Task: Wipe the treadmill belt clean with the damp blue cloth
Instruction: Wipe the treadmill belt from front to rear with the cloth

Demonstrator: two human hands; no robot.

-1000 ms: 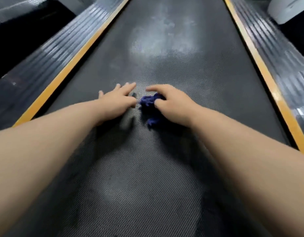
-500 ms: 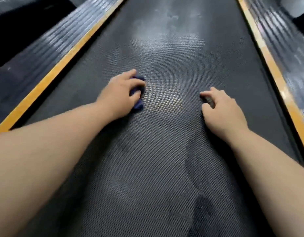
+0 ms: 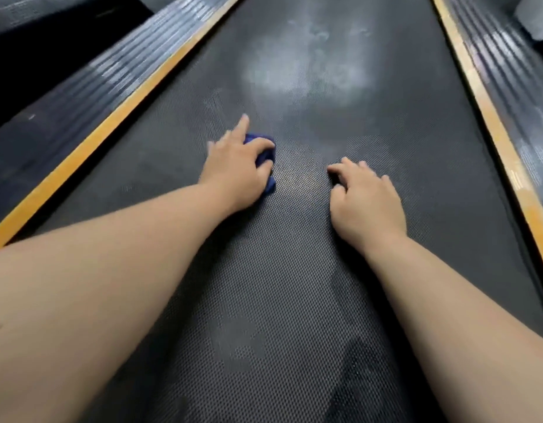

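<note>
One belt (image 3: 279, 300) fills the view, dark and dimpled, its long axis running straight away from the person. Two ribbed rails flank it, the left rail (image 3: 90, 96) and the right rail (image 3: 508, 87), each edged on its inner side by one yellow strip (image 3: 111, 123). One pale patch (image 3: 303, 74) lies on the far part of the belt; whether it is grime or glare cannot be told. Two bare forearms reach in from the near edge. The left hand (image 3: 236, 166) is the farther forward of the two and lies left of the belt's centre line. Its thumb and one finger curl round the one cloth (image 3: 266, 156), its forefinger sticks out straight ahead, and its outer fingers are blurred. The cloth is blue and bunched, pressed to the belt under the palm, and shows only on the thumb side. What shows of it runs roughly along the belt. The right hand (image 3: 364, 196) rests on the belt just right of centre, apart from the cloth, fingers loosely bent and holding nothing; it seems to serve as a prop. The pale patch lies ahead of the cloth and a little to its right. So the next stroke probably calls for a push forward and slightly inward by the left hand, which is the nearer to it.
</note>
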